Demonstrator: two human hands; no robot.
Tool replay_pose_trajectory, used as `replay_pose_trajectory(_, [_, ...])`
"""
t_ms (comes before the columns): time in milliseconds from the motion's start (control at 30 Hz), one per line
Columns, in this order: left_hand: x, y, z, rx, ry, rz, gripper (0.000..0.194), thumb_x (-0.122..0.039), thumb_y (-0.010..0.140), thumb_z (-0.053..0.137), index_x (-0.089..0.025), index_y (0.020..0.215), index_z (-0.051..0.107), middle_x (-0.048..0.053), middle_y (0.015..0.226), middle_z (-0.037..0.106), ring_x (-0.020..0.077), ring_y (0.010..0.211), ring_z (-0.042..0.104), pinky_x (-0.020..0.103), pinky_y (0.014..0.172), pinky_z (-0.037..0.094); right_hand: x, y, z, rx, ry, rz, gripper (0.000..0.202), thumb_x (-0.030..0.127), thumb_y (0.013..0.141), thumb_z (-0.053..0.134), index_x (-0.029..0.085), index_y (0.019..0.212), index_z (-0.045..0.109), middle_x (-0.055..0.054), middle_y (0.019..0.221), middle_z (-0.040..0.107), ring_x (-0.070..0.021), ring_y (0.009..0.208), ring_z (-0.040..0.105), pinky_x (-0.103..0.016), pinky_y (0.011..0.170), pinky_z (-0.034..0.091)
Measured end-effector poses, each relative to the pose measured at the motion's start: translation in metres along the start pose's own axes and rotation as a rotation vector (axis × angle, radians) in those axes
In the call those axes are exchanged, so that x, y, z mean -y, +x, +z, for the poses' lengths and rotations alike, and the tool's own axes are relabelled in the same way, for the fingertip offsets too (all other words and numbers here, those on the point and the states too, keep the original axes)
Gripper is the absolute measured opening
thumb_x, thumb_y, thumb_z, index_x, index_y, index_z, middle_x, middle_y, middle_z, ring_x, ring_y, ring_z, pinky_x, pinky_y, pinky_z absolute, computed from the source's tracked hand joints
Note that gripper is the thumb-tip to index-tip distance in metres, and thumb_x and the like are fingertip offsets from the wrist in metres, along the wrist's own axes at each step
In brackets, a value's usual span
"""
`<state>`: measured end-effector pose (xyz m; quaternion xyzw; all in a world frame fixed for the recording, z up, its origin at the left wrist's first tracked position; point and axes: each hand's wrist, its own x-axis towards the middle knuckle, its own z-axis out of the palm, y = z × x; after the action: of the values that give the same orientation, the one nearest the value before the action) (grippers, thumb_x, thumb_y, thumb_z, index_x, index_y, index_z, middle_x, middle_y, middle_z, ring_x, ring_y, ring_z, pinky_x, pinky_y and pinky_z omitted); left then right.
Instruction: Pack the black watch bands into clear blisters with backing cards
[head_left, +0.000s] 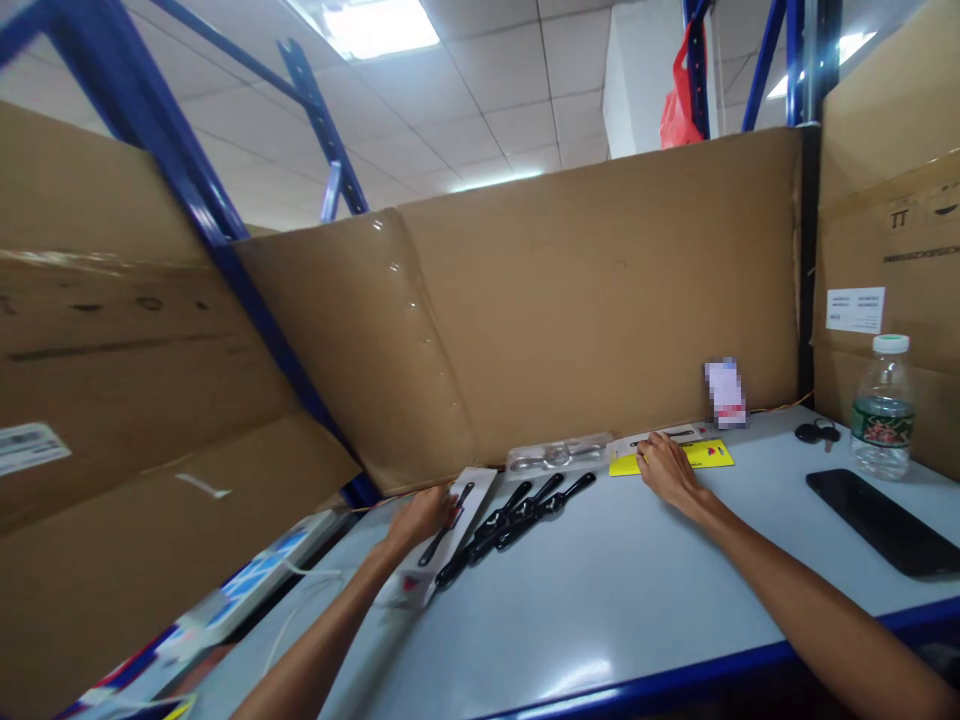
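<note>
My left hand (425, 516) has its fingers curled at the side of a flat white box (474, 492) printed with a picture of a long black tool. Beside that box lie several long black tools (517, 515), side by side at a slant; their exact kind is unclear. Behind them rests a clear plastic blister pack (559, 456) against the cardboard. My right hand (666, 468) reaches to the back right, its bent fingers closed at a yellow card (712, 454). Another white printed package (686, 433) lies just behind it. My right fingertips are partly hidden.
Cardboard panels (600, 300) wall the grey tabletop (600, 610) at the back and sides. On the right are a water bottle (883, 410), a black phone (885, 520), keys (817, 432) and an upright blurred-out item (725, 393). A power strip (255, 580) runs along the left edge.
</note>
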<state>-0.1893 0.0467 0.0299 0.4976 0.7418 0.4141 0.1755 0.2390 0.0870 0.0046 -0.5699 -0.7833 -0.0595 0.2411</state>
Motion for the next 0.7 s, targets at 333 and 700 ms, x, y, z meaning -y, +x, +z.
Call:
replay_pose_trajectory(333, [-0.062,-0.064,0.102,0.102,-0.482,0.218,0.012,-0.03,0.077,0.073,-0.025,0.076,0.063,0.016,0.109,0.063,0.0387,0.143,0.033,0.049,0.116,0.027,-0.003,0.001,0.011,-0.003,-0.044,-0.015,0.027,0.022,0.099,0.045,0.014,0.103,0.071,-0.013,0.11,0.066,-0.0239,0.108,0.055,-0.032,0.09,0.037])
replay_pose_trajectory(700, [-0.054,-0.091,0.127,0.238,0.63,0.388,0.058,-0.05,0.097,0.04,-0.022,0.148,0.048,0.022,0.153,0.042,0.0424,0.144,0.033,0.063,0.112,0.024,0.005,0.006,0.012,-0.02,-0.057,-0.088,0.027,0.026,0.099,0.046,0.015,0.101,0.071,-0.011,0.108,0.068,-0.0233,0.107,0.056,-0.032,0.095,0.039])
